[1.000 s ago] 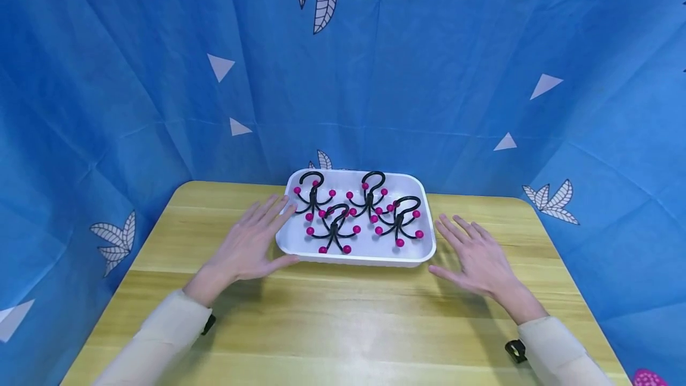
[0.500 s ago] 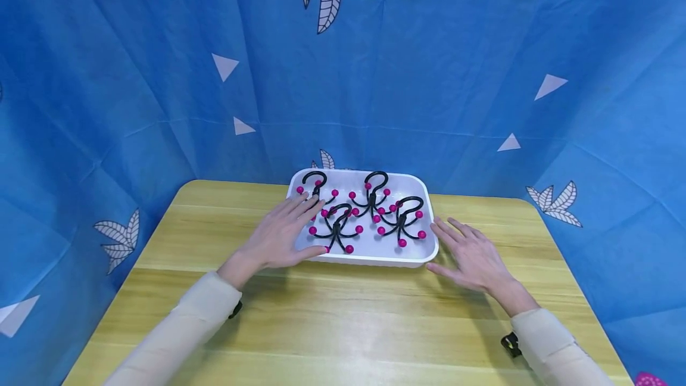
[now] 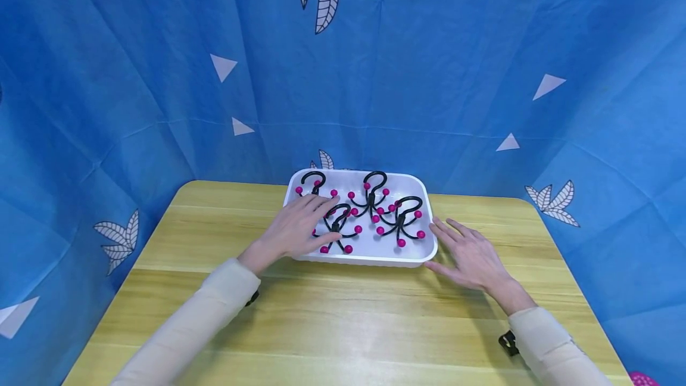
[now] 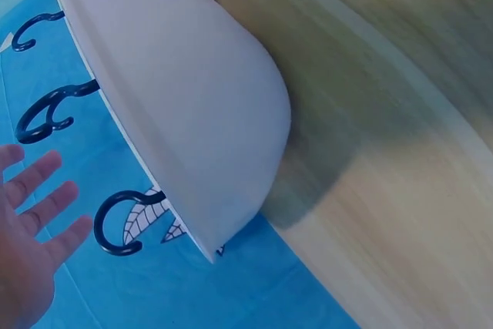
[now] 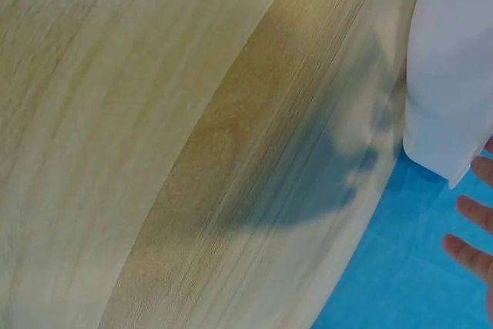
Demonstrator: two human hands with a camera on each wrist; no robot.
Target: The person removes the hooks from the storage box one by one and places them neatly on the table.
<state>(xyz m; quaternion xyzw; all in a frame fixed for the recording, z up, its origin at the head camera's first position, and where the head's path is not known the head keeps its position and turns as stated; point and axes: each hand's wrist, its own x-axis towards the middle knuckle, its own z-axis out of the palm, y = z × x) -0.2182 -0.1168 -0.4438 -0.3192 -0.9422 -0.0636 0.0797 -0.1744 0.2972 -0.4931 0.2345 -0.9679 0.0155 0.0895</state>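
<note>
A white tray (image 3: 370, 260) at the back of the table holds several black hooks, each with thin splayed legs tipped with pink balls. My left hand (image 3: 295, 228) hovers over the tray's left part, fingers extended. It partly covers the front left hook (image 3: 335, 227) and the back left hook (image 3: 313, 173). In the left wrist view, the fingers of my left hand (image 4: 31, 244) are spread beside the curved hook tops (image 4: 100, 225). My right hand (image 3: 471, 258) is at the tray's right rim, fingers apart, holding nothing. Toward that side lie two more hooks, including the front right hook (image 3: 400, 220).
The tray stands on a light wooden table (image 3: 354, 326). A blue curtain (image 3: 429, 64) printed with white leaves and triangles hangs behind it and at both sides. Dark straps (image 3: 508, 343) show at the sleeve cuffs.
My left hand has moved right from outside the tray's left edge to over the left hooks. My right hand has shifted slightly left, closer to the tray's rim.
</note>
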